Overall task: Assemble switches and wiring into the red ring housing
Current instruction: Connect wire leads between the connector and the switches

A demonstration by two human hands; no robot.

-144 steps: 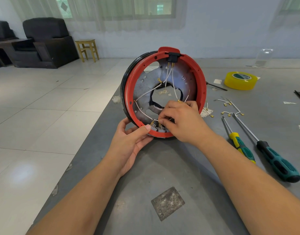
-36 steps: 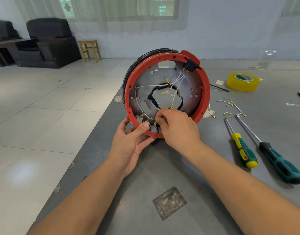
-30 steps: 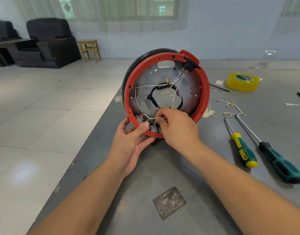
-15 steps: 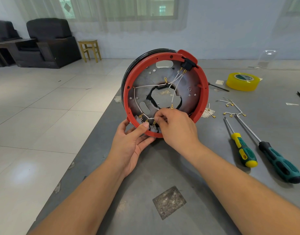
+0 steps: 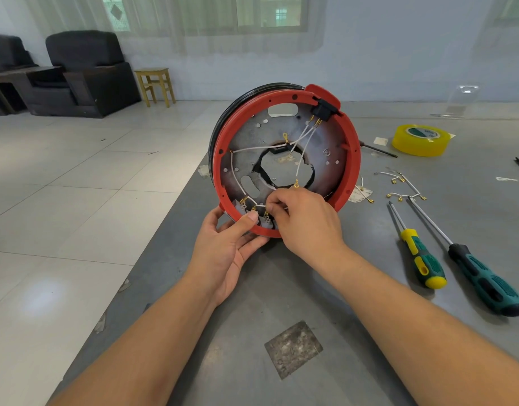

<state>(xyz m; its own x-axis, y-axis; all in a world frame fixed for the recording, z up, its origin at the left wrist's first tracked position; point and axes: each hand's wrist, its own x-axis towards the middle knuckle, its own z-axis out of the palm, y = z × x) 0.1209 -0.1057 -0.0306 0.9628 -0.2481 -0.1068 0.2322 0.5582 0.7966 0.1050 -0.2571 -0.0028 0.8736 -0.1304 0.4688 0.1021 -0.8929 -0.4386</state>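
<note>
The red ring housing (image 5: 353, 159) stands on edge on the grey table, its open side toward me, with a metal plate inside. A black switch (image 5: 322, 111) sits at its upper right, and white wires (image 5: 264, 148) with brass terminals run from it across the plate. Small grey switches (image 5: 242, 205) sit at the ring's bottom left. My left hand (image 5: 226, 250) grips the ring's lower rim, thumb pressed on the inside edge. My right hand (image 5: 302, 221) pinches a white wire end at the grey switches by the bottom rim.
Right of the ring lie two green-handled screwdrivers (image 5: 422, 259) (image 5: 484, 282), loose white wires with brass terminals (image 5: 405, 186), and a yellow tape roll (image 5: 418, 140). A metal patch (image 5: 293, 348) is set in the table near me. The table's left edge drops to tiled floor.
Since the oldest frame the ring has turned clockwise, carrying the black switch from the top to the upper right. In the last second both hands stay at the bottom rim, barely moving.
</note>
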